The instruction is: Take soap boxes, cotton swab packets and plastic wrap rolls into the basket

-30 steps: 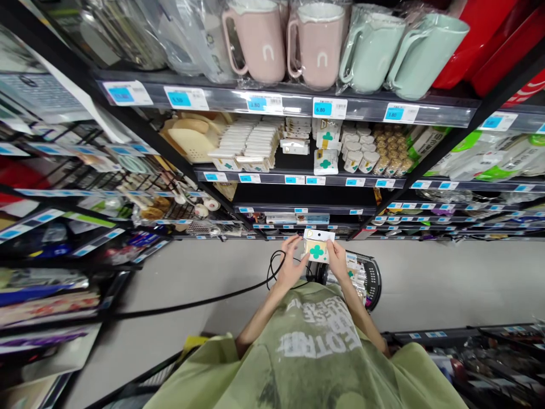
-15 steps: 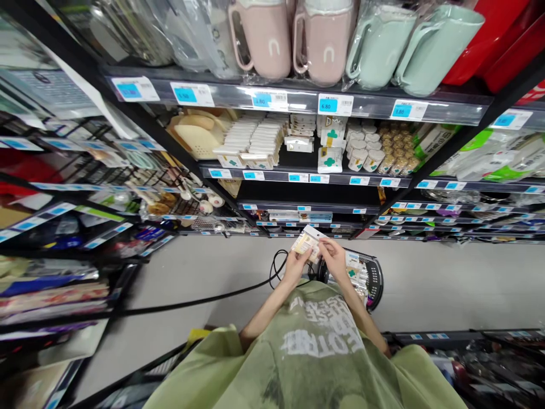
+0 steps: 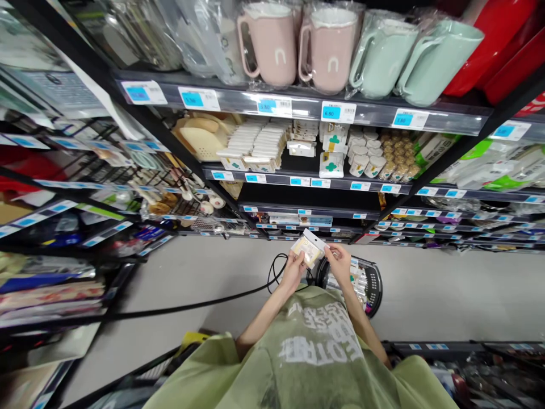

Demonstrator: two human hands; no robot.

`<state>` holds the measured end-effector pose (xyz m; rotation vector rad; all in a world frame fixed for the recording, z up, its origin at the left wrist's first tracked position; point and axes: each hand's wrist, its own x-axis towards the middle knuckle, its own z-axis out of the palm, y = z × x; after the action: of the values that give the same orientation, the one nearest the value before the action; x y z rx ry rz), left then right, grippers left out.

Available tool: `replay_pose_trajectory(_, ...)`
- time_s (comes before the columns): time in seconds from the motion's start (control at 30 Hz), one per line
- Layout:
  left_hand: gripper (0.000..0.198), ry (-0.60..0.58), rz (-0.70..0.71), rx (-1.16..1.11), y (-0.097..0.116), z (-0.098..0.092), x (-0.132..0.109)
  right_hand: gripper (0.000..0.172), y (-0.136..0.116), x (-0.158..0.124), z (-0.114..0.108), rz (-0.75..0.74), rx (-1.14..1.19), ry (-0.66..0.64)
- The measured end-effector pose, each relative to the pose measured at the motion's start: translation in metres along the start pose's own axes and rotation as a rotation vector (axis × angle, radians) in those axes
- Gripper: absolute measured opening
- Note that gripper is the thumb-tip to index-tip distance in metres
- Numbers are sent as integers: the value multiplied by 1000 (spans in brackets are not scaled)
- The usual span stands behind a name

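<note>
A small flat packet (image 3: 309,248) with a white header and a pale yellow and white face is held up in front of my chest, tilted. My left hand (image 3: 293,271) grips its lower left part, thumb across the face. The closed fingers of my right hand (image 3: 339,264) pinch the packet's right edge. Just beneath and beyond my right hand, a black shopping basket (image 3: 375,284) holds several packaged goods, some with a green cross mark. The printing on the packet is too small to read.
Ahead stands a shelf (image 3: 298,102) with bagged pink jugs (image 3: 275,48), mint jugs (image 3: 378,57) and white packs (image 3: 253,145). Side racks (image 3: 85,184) are on the left. A black cable (image 3: 200,305) runs across at the left. Another rack (image 3: 443,345) is behind me on the right.
My right hand has shifted slightly right, from over the packet's face to its edge, so more of the face shows. The view has moved a little; my left hand keeps its grip.
</note>
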<state>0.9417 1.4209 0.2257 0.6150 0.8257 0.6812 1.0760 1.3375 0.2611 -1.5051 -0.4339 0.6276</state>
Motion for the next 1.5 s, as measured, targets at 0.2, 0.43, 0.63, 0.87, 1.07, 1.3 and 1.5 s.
replay_pose_trajectory(0.2,66,112,-52,-61,2,6,-1,38,-7,-7,-11,-122,-51,-249)
replay_pose_trajectory(0.43,41,-26,-276,-249,8,6,-14,49,-41,24,-22,-541,-570,-792)
replay_pose_trajectory(0.63,22,-129,-499,-457,0,-17,-18,13,-63,51,8,-495,-832,-1075)
replay_pose_trajectory(0.87,31,-262,-562,-486,21,-40,-3,20,-100,82,43,-653,-811,-1202)
replay_pose_trajectory(1.07,53,-258,-560,-349,30,-46,26,23,-184,193,68,-1024,-788,-642)
replay_pose_trajectory(1.3,46,-219,-492,-248,41,-65,38,28,-213,331,119,-898,-1193,-115)
replay_pose_trajectory(1.5,45,-127,-483,-244,50,-91,48,40,-202,368,147,-735,-1434,-169)
